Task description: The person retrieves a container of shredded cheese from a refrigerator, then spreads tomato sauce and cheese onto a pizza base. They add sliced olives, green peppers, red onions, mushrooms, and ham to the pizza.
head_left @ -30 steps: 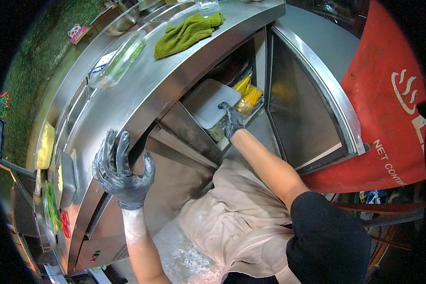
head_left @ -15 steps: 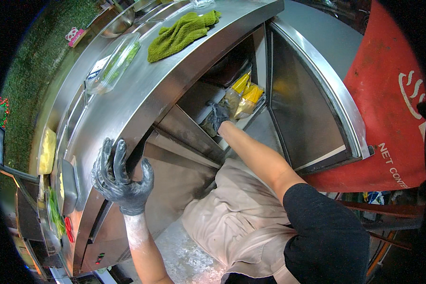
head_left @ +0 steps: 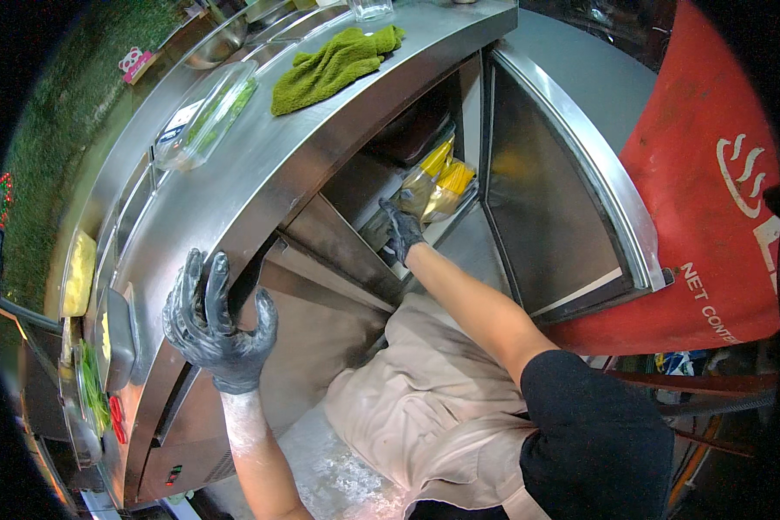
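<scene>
My left hand [head_left: 221, 325], in a dark glove dusted with white powder, is held at the front edge of the steel counter [head_left: 260, 160]. Its fingers are spread and nothing is in it. Down inside the open refrigerated cabinet [head_left: 338, 221], my right hand [head_left: 400, 232], also dark-gloved, reaches in with its fingers apart. It is just left of clear packages with yellow tops, such as the yellow package [head_left: 451, 191]. A greyish, clear-looking thing [head_left: 374, 230] lies by its fingertips; whether they touch it I cannot tell.
The cabinet door [head_left: 555, 182] stands swung open at right, beside a large red cylinder [head_left: 702, 199]. On the counter are a green cloth [head_left: 329, 74] and a clear container of greens [head_left: 204, 121]. A metal pan [head_left: 120, 342] and red-handled item [head_left: 117, 420] sit at left.
My right hand has shifted slightly down and away from the yellow-topped packages, its fingers spreading more. The left hand keeps its place at the counter edge. The view has moved slightly.
</scene>
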Motion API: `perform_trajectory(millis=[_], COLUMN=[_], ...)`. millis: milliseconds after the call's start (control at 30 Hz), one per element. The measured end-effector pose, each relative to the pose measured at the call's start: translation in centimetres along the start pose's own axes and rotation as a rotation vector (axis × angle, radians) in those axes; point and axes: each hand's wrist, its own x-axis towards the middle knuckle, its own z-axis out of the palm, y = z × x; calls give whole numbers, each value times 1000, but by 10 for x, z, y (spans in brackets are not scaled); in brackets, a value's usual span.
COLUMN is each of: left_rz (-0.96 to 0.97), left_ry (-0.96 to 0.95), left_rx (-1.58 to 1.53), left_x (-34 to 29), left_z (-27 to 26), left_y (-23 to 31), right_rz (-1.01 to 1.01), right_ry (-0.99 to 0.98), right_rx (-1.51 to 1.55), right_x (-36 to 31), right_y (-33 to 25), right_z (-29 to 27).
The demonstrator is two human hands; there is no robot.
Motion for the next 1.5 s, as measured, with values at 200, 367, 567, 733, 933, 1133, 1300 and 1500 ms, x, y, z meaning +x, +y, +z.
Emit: perform_trajectory(millis=[200, 367, 567, 733, 933, 1133, 1300, 1500], left_rz=[-21, -87, 64, -324, -532, -1009, -1215, -1679], left_ry=[-3, -218, -151, -488, -728, -1078, -733, -93], left_rx=[-63, -43, 35, -612, -889, -828, -504, -811], left_x=[1, -15, -1, 29, 13, -52, -54, 19], left_z=[0, -3, -15, -85, -277, -413, -378, -268], left_y=[-3, -12, -16, -21, -51, -124, -229, -385], right_rz=[-1215, -1600, -711, -390, -783, -972, -706, -778], right_ry=[17, 574, 1054, 937, 410, -495, -756, -1067], right_rx=[-521, -684, -1859, -2024, -1906, -1413, -1301, -1456], right_x=[-136, -262, -276, -262, -342, -449, -470, -371], right_y=[-77, -232, -288, -277, -270, -214, -148, -33], right_z=[-43, -56, -17, -13, 86, 277, 423, 652])
